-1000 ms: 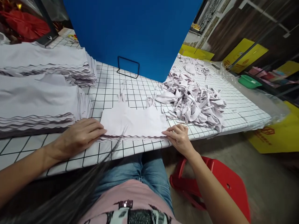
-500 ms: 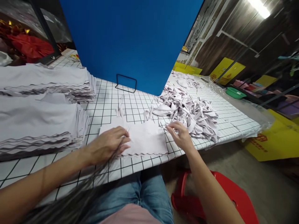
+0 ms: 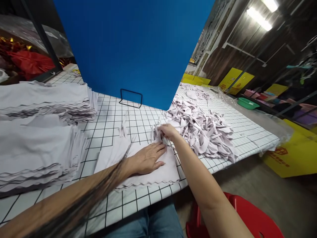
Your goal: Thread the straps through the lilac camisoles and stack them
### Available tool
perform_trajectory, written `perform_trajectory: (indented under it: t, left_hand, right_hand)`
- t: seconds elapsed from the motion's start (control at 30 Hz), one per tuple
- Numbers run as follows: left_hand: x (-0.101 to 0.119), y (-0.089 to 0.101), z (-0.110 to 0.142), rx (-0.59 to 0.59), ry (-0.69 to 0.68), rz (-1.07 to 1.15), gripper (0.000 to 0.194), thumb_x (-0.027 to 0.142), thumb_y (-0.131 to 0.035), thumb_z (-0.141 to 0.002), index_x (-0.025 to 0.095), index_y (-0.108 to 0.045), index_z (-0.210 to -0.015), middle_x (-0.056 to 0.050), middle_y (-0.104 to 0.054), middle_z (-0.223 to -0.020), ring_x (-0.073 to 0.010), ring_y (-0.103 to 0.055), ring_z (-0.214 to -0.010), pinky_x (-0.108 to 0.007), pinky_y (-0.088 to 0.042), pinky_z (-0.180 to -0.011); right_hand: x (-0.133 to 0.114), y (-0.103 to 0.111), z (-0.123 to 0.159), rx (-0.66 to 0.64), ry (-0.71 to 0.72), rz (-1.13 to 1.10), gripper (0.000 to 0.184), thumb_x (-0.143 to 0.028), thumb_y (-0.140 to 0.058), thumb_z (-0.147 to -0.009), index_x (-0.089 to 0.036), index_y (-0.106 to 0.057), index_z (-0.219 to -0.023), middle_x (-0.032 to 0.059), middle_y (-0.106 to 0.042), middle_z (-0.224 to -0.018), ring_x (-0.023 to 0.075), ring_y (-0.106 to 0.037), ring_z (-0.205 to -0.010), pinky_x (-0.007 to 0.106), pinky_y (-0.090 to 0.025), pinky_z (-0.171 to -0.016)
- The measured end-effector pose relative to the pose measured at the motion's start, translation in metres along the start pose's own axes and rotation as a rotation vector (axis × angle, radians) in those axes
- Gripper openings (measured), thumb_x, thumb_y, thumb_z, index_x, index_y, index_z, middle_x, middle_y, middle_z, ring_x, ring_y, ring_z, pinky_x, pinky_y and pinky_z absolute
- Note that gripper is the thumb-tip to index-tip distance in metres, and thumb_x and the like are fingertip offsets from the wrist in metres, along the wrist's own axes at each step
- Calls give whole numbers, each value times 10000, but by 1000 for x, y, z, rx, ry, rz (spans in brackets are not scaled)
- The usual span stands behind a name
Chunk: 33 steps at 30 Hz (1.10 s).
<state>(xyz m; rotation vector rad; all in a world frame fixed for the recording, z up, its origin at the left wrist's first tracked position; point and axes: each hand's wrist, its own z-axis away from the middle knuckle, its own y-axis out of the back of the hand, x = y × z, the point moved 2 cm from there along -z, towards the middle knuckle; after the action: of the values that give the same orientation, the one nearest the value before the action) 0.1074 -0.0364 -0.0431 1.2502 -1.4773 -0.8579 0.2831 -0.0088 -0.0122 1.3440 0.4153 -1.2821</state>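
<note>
A pale lilac-grey fabric piece (image 3: 160,177) with a wavy lower edge lies flat on the checked tablecloth, with two narrow straps at its top. My left hand (image 3: 148,158) rests palm down on it, fingers stretched out. At the upper right of the piece, my right hand (image 3: 169,131) has its fingers closed on the right fabric strap (image 3: 155,133). The left strap (image 3: 123,129) lies loose on the cloth. A strand of dark hair crosses in front of my left forearm.
Two stacks of similar fabric pieces, a front stack (image 3: 32,148) and a back stack (image 3: 44,96), lie left. Fabric scraps (image 3: 200,127) are heaped right. A large blue board (image 3: 133,53) with a black wire stand (image 3: 131,98) rises ahead. A red stool (image 3: 250,215) stands lower right.
My left hand has moved right and flattened onto the fabric piece. My right hand has moved left and up to the right strap and closed on it. The view has shifted slightly.
</note>
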Motion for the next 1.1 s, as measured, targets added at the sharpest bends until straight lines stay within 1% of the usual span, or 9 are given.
perform_trajectory:
  t: [0.1, 0.17, 0.3, 0.4, 0.53, 0.63, 0.7, 0.93, 1.1]
  left_hand:
    - [-1, -1, 1, -46, 23, 8, 628, 547, -324, -985, 158, -383, -1474, -120, -322, -1575, -295, -240, -1473, -433, -171, -1196]
    - [-1, -1, 1, -80, 37, 14, 640, 552, -307, -988, 145, -381, -1477, -119, -298, -1585, -296, -193, -1489, -432, -151, -1203]
    - [0, 4, -1, -70, 18, 62, 609, 516, -373, -979, 124, -431, -1442, -136, -341, -1563, -292, -176, -1494, -428, -137, -1215]
    - [0, 14, -5, -11, 60, 279, 482, 424, -401, -978, 161, -521, -1363, -120, -454, -1493, -278, -344, -1422, -440, -238, -1187]
    - [-3, 32, -13, 117, 392, 884, 347, 290, -431, -921, 161, -647, -1161, -105, -643, -1251, -232, -602, -1146, -413, -459, -1013]
    - [2, 41, -18, 84, 681, 1317, 274, 274, -553, -838, 136, -661, -1049, -110, -703, -1084, -210, -670, -960, -395, -516, -898]
    - [8, 46, -20, 71, 748, 1450, 258, 252, -630, -782, 136, -653, -1012, -101, -722, -1005, -192, -676, -897, -376, -517, -863]
    - [20, 58, -20, 101, 680, 1371, 210, 262, -736, -732, 126, -690, -885, -103, -752, -911, -198, -675, -916, -341, -483, -843]
    - [17, 60, -18, 70, 711, 1325, 231, 319, -786, -712, 116, -716, -797, -95, -752, -803, -153, -655, -728, -309, -484, -757]
  right_hand:
    - [-14, 16, -4, 18, 28, -201, 185, -259, -560, -924, -118, -610, -816, 37, -611, -719, 65, -458, -496, 183, -336, -395]
    - [-26, 29, -2, 65, 74, -314, 151, -253, -568, -897, -143, -588, -795, 22, -609, -710, 47, -393, -462, 177, -250, -367]
    - [-37, 49, 30, 91, 335, -454, 125, -309, -642, -834, -207, -613, -901, 0, -659, -878, 48, -465, -556, 169, -315, -425]
    - [-22, 46, 72, -30, 592, -295, 147, -294, -636, -846, -229, -662, -974, 14, -666, -930, 92, -562, -707, 206, -449, -561]
    - [13, 29, 115, -11, 722, -1, 148, -221, -584, -873, -224, -694, -971, 30, -677, -926, 148, -624, -861, 292, -516, -728]
    - [27, 21, 124, 101, 763, 20, 176, -180, -554, -875, -229, -698, -963, 34, -673, -943, 155, -631, -881, 296, -515, -725]
    - [29, 20, 123, 155, 764, -17, 181, -178, -546, -875, -234, -695, -962, 32, -664, -941, 153, -634, -866, 297, -524, -724]
    - [20, 24, 117, 287, 773, 12, 167, -210, -547, -884, -229, -695, -959, 35, -673, -948, 163, -642, -900, 314, -535, -785]
    - [19, 29, 113, 289, 789, 62, 186, -199, -533, -892, -231, -690, -988, 41, -687, -986, 173, -643, -939, 333, -529, -826]
